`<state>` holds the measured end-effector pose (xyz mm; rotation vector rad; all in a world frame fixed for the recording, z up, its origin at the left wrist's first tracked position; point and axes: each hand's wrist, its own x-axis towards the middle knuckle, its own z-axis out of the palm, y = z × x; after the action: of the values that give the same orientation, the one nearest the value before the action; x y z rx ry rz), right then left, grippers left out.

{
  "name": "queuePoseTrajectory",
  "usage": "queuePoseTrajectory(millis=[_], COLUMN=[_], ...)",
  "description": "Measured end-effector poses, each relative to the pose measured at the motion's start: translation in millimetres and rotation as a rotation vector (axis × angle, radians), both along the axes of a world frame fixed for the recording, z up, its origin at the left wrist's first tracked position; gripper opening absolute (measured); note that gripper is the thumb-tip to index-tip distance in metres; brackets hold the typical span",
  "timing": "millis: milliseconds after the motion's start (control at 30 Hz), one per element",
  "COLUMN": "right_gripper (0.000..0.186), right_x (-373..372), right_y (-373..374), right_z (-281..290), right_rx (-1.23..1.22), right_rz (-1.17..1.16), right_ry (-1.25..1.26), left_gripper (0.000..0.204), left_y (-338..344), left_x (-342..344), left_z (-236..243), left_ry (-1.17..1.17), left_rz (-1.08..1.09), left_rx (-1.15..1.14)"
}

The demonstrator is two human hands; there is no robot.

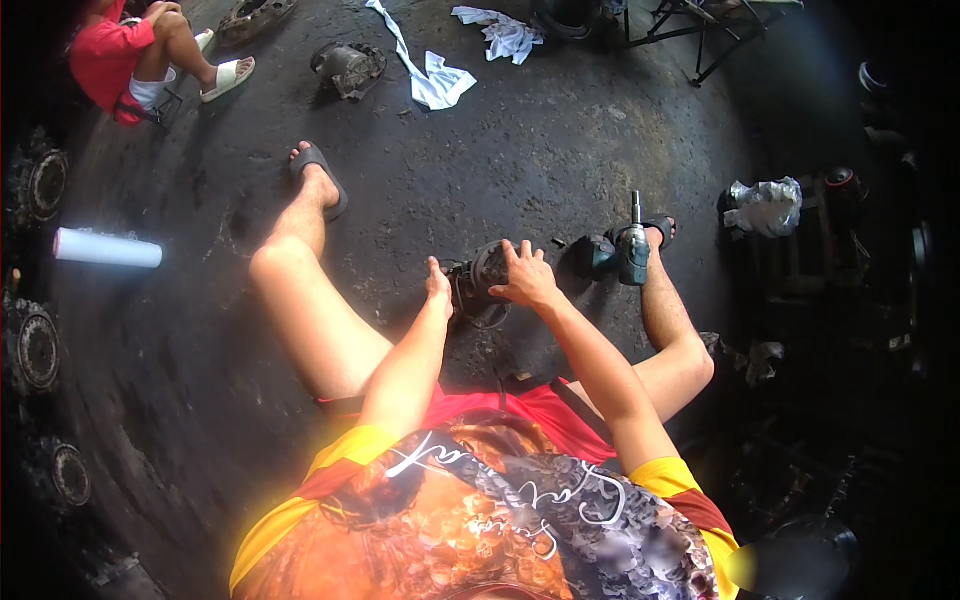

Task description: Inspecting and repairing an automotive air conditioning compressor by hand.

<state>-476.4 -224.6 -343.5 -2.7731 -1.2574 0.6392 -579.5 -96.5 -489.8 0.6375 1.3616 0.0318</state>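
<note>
Between my legs, low on the dark floor, is a dark, greasy metal part [472,290]. My left hand [437,288] grips its left side, fingers pointing forward. On its upper right, my right hand [522,275] holds it with the fingers curved over the top. Beside my right foot a cordless impact tool [632,255] stands with a long socket [636,207] pointing up, next to another dark green tool [598,252]. The far side and underside of the gripped part are hidden.
A seated person in red [105,60] is at upper left. Around are a white roll [108,247], white rags [442,85], a metal housing [345,70], a folding frame [690,30], a crumpled bag [762,205] and several round metal parts [38,347] along the left.
</note>
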Motion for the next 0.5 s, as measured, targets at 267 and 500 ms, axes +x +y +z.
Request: queuePoseTrajectory(millis=[267,500], right_gripper=[0.073,0.100], right_x=[28,18], right_y=[0,-7], right_z=[16,14], right_rx=[-0.159,-0.016], right_rz=[-0.180,0.490], right_ry=[0.211,0.000], left_gripper=[0.090,0.097], left_y=[5,3], left_x=[-11,-3], left_z=[-7,-30], left_ry=[-0.014,-0.214], left_rz=[0.027,-0.023], left_rx=[-0.164,-0.190])
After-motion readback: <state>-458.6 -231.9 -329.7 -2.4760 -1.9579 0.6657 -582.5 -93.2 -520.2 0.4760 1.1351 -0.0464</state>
